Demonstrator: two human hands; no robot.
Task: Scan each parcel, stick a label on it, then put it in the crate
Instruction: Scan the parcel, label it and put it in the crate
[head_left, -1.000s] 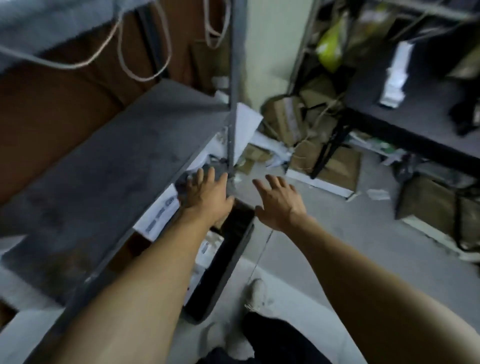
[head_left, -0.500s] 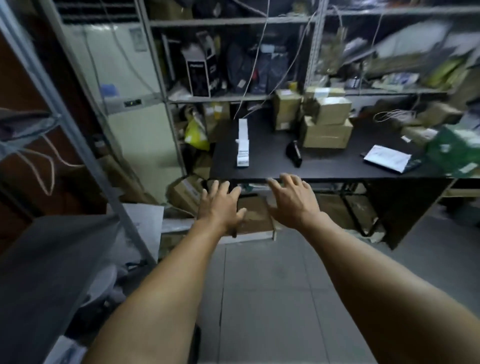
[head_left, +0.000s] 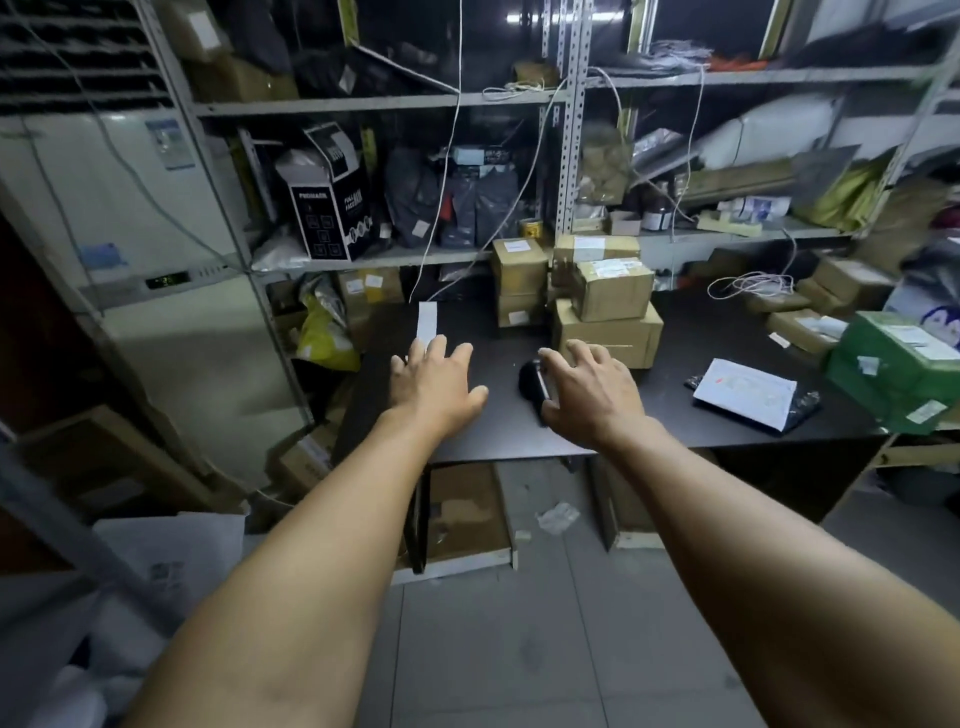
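Both hands empty, fingers spread — left hand (head_left: 434, 387) over the white label strip (head_left: 427, 321), right hand (head_left: 587, 389) just by the black handheld scanner (head_left: 531, 380). Stacked brown cardboard parcels (head_left: 605, 306) sit on the black table (head_left: 488, 436), apparently not yet scanned — crate not in view.

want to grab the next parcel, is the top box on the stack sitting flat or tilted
Tilted: the top box sits askew on the bigger box, its labelled top sloping.
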